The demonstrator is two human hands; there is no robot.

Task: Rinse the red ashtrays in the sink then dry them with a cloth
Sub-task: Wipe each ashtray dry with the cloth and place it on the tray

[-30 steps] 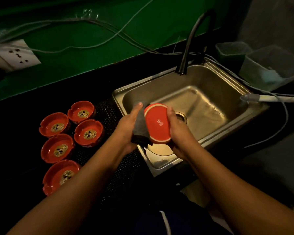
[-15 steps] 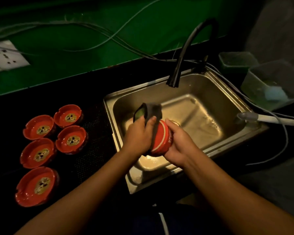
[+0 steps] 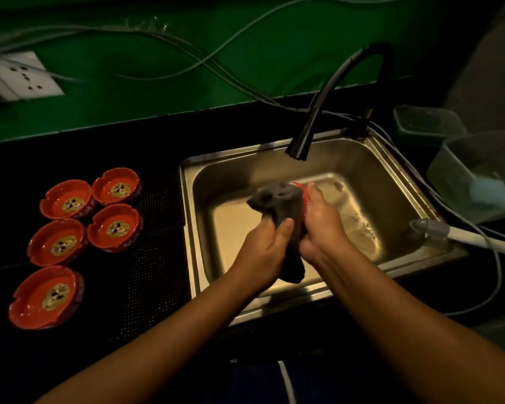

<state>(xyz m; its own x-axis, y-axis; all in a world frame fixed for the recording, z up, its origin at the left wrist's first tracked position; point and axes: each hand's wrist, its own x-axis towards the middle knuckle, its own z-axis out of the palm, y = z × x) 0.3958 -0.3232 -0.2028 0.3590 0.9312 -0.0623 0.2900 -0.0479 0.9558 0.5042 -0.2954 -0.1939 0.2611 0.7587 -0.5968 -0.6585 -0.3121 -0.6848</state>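
Dark counter (image 3: 158,258), steel sink (image 3: 207,185), and you're over the basin. Your right hand (image 3: 321,228) clasps the red ashtray (image 3: 303,196) on edge, and your left hand (image 3: 267,246) pinches the grey cloth (image 3: 280,199) draped over it. Turn the ashtray against the cloth and press into the notches. Five more ashtrays (image 3: 115,225) sit left on the counter.

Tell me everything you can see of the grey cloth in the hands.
The grey cloth is dark, soft-looking fabric, bunched and dimpled on top. It drapes over the red ashtray, hiding all but a red strip on the right. The left hand grips its lower part; a tail hangs below between the hands. The right hand holds the ashtray. All is held above the sink.
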